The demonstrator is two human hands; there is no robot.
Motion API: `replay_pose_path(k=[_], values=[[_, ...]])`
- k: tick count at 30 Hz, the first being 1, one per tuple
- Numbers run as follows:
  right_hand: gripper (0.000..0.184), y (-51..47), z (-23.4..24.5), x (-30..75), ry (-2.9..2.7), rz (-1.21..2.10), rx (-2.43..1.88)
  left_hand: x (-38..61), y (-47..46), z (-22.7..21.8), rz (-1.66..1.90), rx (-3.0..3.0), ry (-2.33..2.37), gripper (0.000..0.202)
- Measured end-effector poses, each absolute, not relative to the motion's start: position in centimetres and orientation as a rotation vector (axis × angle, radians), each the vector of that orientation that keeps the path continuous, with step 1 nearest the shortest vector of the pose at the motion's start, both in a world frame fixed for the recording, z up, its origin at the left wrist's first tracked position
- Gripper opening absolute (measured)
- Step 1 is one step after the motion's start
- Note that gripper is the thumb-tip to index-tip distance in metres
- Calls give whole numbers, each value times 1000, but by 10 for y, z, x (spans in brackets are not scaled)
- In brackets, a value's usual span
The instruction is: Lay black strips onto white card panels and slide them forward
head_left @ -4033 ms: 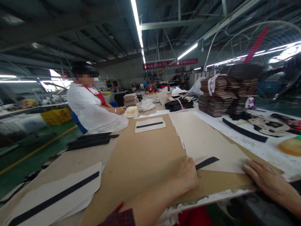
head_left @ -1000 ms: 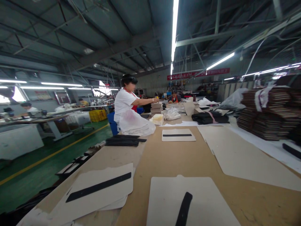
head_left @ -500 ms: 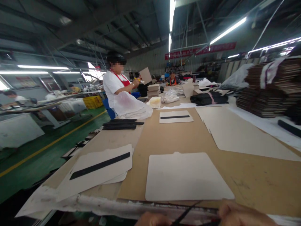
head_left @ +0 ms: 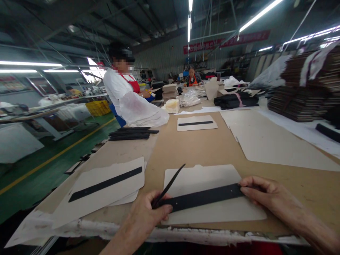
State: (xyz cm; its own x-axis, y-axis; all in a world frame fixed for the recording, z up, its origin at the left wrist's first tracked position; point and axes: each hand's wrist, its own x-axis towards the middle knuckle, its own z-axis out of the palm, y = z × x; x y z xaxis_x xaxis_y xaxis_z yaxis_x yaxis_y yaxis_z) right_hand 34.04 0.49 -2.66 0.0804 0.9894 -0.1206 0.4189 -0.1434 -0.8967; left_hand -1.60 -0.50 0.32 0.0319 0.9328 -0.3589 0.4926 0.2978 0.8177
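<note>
Black strip (head_left: 204, 197), flat, on pale card (head_left: 207, 175)

A long brown-covered table (head_left: 196, 148) is carrying pale card panels (head_left: 212, 212), bundled black strips (head_left: 132, 134) and dark stacked piles (head_left: 300, 99).

- Long ceiling tubes (head_left: 190, 21) give even, fairly bright light; they burn out to white glare, and the roof (head_left: 79, 17) between them is dark.
- The table (head_left: 196, 148) is evenly lit, with only faint, soft shadows beneath the left hand (head_left: 148, 212) and right hand (head_left: 271, 196).
- The black strip (head_left: 202, 199) shows crisp against the pale card (head_left: 207, 177).
- The wide lens bends lines at the edges; the stacks (head_left: 305, 88) at right are smeared and blurred.
- The distant background is soft and hazy.
</note>
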Motion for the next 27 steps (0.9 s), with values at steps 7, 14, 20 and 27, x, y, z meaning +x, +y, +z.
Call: replay_pose_path(k=[7, 14, 20, 27], values=[[27, 17, -34, 337, -1343, 1127, -1751, -10, 10, -7, 544, 1415, 1757, 39], [36, 21, -44, 337, -1380, 1073, -1836, -16, 16, -21, 578, 1377, 1770, 47], [39, 23, -44, 336, -1476, 996, -1867, -10, 15, -20, 657, 1331, 1794, 39], [42, 24, -35, 330, -1503, 946, -1932, -8, 15, -20, 667, 1336, 1806, 37]])
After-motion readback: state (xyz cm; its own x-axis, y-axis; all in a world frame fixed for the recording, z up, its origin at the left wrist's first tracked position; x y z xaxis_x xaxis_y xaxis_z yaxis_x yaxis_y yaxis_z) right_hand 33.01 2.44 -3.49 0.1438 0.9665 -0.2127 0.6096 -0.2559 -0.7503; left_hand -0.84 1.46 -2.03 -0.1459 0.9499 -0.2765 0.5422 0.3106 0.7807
